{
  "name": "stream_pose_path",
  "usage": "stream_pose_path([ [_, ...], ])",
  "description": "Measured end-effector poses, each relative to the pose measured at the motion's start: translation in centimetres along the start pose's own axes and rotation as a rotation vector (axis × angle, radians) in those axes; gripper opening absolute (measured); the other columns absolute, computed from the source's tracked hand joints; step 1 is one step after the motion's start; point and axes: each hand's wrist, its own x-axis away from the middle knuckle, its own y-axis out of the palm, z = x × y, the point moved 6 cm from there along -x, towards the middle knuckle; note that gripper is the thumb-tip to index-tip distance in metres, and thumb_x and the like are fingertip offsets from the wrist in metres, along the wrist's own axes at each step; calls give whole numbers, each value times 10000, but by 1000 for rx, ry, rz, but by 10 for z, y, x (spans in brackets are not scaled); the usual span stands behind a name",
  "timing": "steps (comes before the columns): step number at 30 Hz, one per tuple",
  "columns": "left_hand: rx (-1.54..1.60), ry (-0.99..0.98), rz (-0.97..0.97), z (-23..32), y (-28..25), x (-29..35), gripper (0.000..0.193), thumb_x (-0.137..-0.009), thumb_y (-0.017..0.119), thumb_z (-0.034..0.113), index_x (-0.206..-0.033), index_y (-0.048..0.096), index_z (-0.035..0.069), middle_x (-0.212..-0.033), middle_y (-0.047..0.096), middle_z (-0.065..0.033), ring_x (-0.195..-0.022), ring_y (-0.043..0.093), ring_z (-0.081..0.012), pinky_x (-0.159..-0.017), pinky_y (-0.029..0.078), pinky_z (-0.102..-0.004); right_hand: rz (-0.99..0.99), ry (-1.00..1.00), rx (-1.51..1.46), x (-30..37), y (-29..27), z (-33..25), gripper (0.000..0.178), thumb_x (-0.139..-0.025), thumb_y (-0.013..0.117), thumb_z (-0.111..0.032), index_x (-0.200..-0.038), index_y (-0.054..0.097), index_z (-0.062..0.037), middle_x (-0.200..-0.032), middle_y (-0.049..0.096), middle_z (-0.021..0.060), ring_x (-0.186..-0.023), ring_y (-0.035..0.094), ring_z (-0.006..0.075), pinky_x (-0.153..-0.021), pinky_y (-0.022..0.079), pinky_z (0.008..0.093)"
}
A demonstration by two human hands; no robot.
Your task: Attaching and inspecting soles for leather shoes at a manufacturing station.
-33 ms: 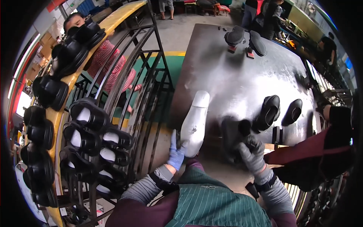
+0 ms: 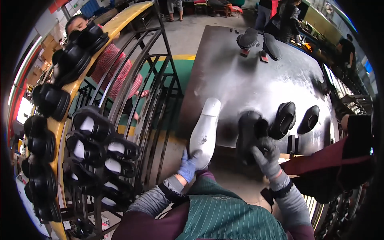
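Observation:
My left hand (image 2: 187, 166), in a blue glove, is closed around the heel end of a silver shoe last (image 2: 205, 134). Its toe points away over the left edge of a metal-topped table (image 2: 224, 68). In a grey glove, my right hand (image 2: 268, 157) grips the near end of a black shoe (image 2: 247, 132), which is slightly blurred at the table's near edge. Part of that shoe is hidden behind the fingers. Right of it stand two more black shoes (image 2: 285, 120) (image 2: 309, 119).
Two dark soles (image 2: 248, 39) (image 2: 273, 47) lie at the table's far end. On the left, a rack (image 2: 160, 30) bears several black shoes (image 2: 51, 100). Beyond it is a person in red checks (image 2: 114, 68); other people (image 2: 289, 20) stand far right.
The black shoe in my right hand was strongly blurred and now shows more clearly, a little higher. My left fingers have shifted slightly on the last, which has moved a little toward me.

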Motion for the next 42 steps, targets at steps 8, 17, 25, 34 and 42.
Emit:
stream_pose_path([
  [8, -14, -199, -320, 42, 69, -85, 651, -778, 734, 234, -1289, 343, 133, -979, 601, -139, -602, 639, -295, -405, 534, -395, -295, 441, 819, -19, -27, 235, 187, -718, 704, -318, -766, 661, -143, -747, 629, 70, -820, 597, 268, -1032, 274, 462],
  [17, -427, -375, -1030, 108, 189, -260, 783, -720, 788, 314, -1345, 367, 101, -1194, 535, -92, -1034, 562, -206, -737, 558, -362, -381, 548, 755, -4, -23, 227, 250, -685, 703, -416, -675, 677, -167, -741, 641, 53, -792, 612, 255, -823, 427, 413],
  [25, -673, -73, -1361, 2, 444, -332, 725, -769, 684, 444, -1309, 425, 35, -1215, 547, -124, -1075, 527, -206, -946, 428, -337, -128, 630, 638, -4, -6, 203, 245, -697, 727, -358, -719, 645, -127, -755, 611, 96, -778, 584, 295, -700, 422, 420],
  [34, -1103, 572, -1617, -36, 421, -144, 408, -831, 533, 393, -643, 622, 41, -773, 626, -203, -741, 597, -365, -654, 474, -447, 502, 741, -38, 97, -61, 289, 475, -849, 617, -157, -1259, 430, -9, -1123, 519, 144, -977, 525, 287, -918, 420, 331],
  [42, -1884, 418, -1278, -191, 332, -167, 376, -692, 586, 217, -1002, 662, 17, -894, 686, -134, -786, 678, -287, -558, 542, -470, -827, 402, 73, 23, -26, 232, 148, -834, 672, -189, -876, 657, -48, -811, 671, 81, -785, 635, 243, -731, 502, 377],
])
